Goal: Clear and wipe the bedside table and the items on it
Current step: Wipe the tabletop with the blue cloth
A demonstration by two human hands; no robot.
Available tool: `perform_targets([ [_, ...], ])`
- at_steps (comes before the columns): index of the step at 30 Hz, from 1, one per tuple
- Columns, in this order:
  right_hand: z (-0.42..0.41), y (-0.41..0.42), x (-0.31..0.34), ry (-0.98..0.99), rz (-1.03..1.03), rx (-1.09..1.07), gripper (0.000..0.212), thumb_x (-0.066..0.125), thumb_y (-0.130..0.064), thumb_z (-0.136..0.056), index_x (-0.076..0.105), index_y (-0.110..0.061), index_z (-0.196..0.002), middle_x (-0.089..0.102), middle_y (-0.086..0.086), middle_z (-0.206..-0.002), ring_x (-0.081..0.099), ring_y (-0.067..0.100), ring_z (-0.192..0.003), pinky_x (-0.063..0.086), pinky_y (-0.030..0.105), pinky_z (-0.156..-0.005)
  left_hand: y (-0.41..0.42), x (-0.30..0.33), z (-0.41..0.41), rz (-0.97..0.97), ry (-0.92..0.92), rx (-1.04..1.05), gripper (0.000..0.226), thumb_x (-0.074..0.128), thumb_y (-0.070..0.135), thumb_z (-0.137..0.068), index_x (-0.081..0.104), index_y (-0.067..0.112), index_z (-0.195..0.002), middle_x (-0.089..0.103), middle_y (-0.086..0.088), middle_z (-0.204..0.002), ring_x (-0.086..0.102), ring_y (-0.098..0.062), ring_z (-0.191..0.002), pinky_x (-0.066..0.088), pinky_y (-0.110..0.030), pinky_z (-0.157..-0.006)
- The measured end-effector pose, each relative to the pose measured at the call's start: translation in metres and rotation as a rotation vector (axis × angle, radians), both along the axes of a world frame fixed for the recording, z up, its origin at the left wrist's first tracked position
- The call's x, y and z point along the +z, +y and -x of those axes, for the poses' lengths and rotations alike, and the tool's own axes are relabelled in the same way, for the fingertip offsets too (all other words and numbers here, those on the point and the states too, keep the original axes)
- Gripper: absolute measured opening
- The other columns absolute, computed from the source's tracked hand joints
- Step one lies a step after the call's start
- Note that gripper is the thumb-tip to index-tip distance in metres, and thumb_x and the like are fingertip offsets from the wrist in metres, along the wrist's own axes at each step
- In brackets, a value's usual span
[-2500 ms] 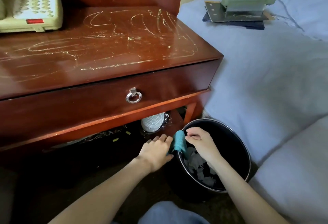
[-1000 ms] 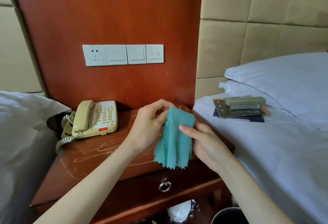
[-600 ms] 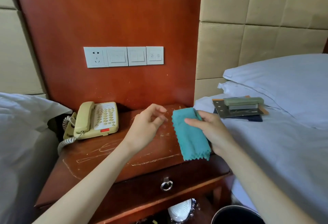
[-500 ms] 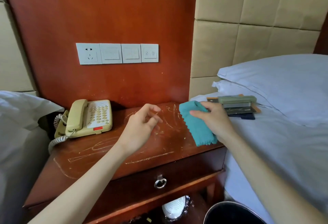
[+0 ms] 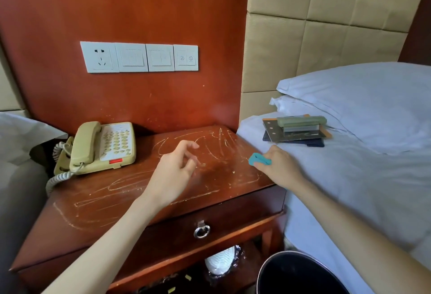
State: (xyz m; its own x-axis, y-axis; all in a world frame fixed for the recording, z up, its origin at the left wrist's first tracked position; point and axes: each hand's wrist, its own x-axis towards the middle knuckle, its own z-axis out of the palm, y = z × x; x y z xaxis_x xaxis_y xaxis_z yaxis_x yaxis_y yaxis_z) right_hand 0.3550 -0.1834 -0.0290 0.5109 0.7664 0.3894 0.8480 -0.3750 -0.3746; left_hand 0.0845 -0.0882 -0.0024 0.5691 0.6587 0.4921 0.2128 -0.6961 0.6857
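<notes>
Head view, right hand clutching teal cloth — left hand loose

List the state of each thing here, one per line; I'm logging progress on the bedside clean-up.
bedside table: top streaked with pale marks
drawer: closed
phone: handset on cradle
cloth: bunched in right hand
left hand: empty, above the top
bin: open
stacked items: on bed

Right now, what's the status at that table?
Right hand grips teal cloth at table edge. Left hand open, hovering. Phone uncleared.
</notes>
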Motion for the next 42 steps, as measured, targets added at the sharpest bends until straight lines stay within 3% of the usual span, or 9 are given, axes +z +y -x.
perform_targets([
  [3, 0.003, 0.000, -0.008, 0.271, -0.112, 0.104, 0.025, 0.065, -0.035, -0.085, 0.069, -0.020, -0.105, 0.062, -0.010, -0.100, 0.055, 0.007, -0.080, 0.039, 0.023, -0.068, 0.005, -0.005, 0.009, 0.008, 0.008, 0.022, 0.026, 0.049, 0.011, -0.097, 0.051, 0.032, -0.112, 0.066, 0.008, -0.083, 0.063, -0.017, -0.064, 0.056, -0.042, -0.069],
  [5, 0.010, -0.002, -0.014, 0.267, -0.180, 0.081, 0.032, 0.063, -0.032, -0.087, 0.060, -0.027, -0.119, 0.062, -0.010, -0.101, 0.056, 0.011, -0.088, 0.041, 0.025, -0.076, 0.009, -0.011, 0.017, 0.018, 0.000, 0.048, 0.026, 0.049, 0.013, -0.097, 0.051, 0.034, -0.113, 0.067, 0.008, -0.082, 0.063, -0.011, -0.065, 0.055, -0.034, -0.067],
  [10, 0.043, 0.001, -0.024, 0.121, -0.263, 0.024, 0.019, 0.059, -0.027, -0.090, 0.067, -0.017, -0.104, 0.071, 0.005, -0.087, 0.062, 0.029, -0.082, 0.050, 0.038, -0.071, 0.011, -0.025, 0.042, 0.071, -0.075, 0.149, 0.027, 0.049, 0.014, -0.097, 0.051, 0.038, -0.109, 0.068, 0.009, -0.077, 0.065, -0.007, -0.069, 0.052, -0.020, -0.062],
  [16, 0.104, 0.014, -0.021, 0.103, -0.048, 0.154, 0.042, 0.039, -0.030, -0.098, 0.042, -0.031, -0.139, 0.065, 0.004, -0.109, 0.038, 0.013, -0.083, 0.034, 0.031, -0.071, 0.020, -0.028, 0.084, 0.029, -0.009, 0.269, 0.020, 0.051, 0.020, -0.094, 0.057, 0.037, -0.101, 0.069, 0.018, -0.075, 0.065, -0.003, -0.073, 0.053, -0.032, -0.072],
  [20, 0.152, 0.022, -0.021, 0.082, -0.036, 0.322, 0.028, 0.041, -0.031, -0.099, 0.044, -0.035, -0.126, 0.056, -0.008, -0.094, 0.046, 0.011, -0.086, 0.034, 0.029, -0.062, 0.031, -0.027, 0.125, 0.023, -0.036, 0.412, 0.018, 0.052, 0.022, -0.093, 0.059, 0.037, -0.098, 0.069, 0.012, -0.081, 0.063, -0.005, -0.080, 0.051, -0.035, -0.073],
  [26, 0.215, 0.048, -0.016, 0.144, -0.070, 0.500, 0.031, 0.057, -0.026, -0.093, 0.064, -0.022, -0.123, 0.065, -0.012, -0.120, 0.047, -0.003, -0.089, 0.027, -0.008, -0.077, 0.037, -0.031, 0.191, 0.103, -0.089, 0.666, 0.020, 0.043, 0.035, -0.083, 0.061, 0.036, -0.091, 0.070, 0.005, -0.084, 0.065, -0.024, -0.081, 0.053, -0.045, -0.077],
  [29, 0.241, 0.056, -0.016, 0.141, 0.022, 0.616, 0.035, 0.047, -0.026, -0.097, 0.057, -0.027, -0.131, 0.056, -0.017, -0.132, 0.046, 0.000, -0.116, 0.023, -0.001, -0.090, 0.040, -0.043, 0.215, 0.094, -0.142, 0.734, 0.016, 0.050, 0.020, -0.090, 0.063, 0.030, -0.091, 0.069, 0.010, -0.084, 0.064, -0.012, -0.082, 0.047, -0.032, -0.073],
  [33, 0.271, 0.061, -0.015, 0.147, 0.073, 0.797, 0.040, 0.041, -0.018, -0.098, 0.052, -0.027, -0.136, 0.048, -0.021, -0.138, 0.035, -0.012, -0.122, 0.017, -0.005, -0.096, 0.044, -0.061, 0.227, 0.175, -0.249, 0.746, 0.019, 0.051, 0.011, -0.094, 0.065, 0.019, -0.104, 0.064, 0.005, -0.102, 0.056, 0.009, -0.086, 0.036, -0.004, -0.070],
  [42, 0.307, 0.085, -0.012, 0.219, 0.017, 1.070, 0.028, 0.061, -0.009, -0.090, 0.070, -0.024, -0.112, 0.059, -0.019, -0.112, 0.052, -0.005, -0.108, 0.038, 0.007, -0.091, 0.043, -0.081, 0.212, 0.443, -0.553, 0.889, 0.028, 0.039, 0.005, -0.094, 0.062, 0.014, -0.108, 0.064, -0.008, -0.108, 0.057, -0.022, -0.096, 0.046, -0.040, -0.089],
])
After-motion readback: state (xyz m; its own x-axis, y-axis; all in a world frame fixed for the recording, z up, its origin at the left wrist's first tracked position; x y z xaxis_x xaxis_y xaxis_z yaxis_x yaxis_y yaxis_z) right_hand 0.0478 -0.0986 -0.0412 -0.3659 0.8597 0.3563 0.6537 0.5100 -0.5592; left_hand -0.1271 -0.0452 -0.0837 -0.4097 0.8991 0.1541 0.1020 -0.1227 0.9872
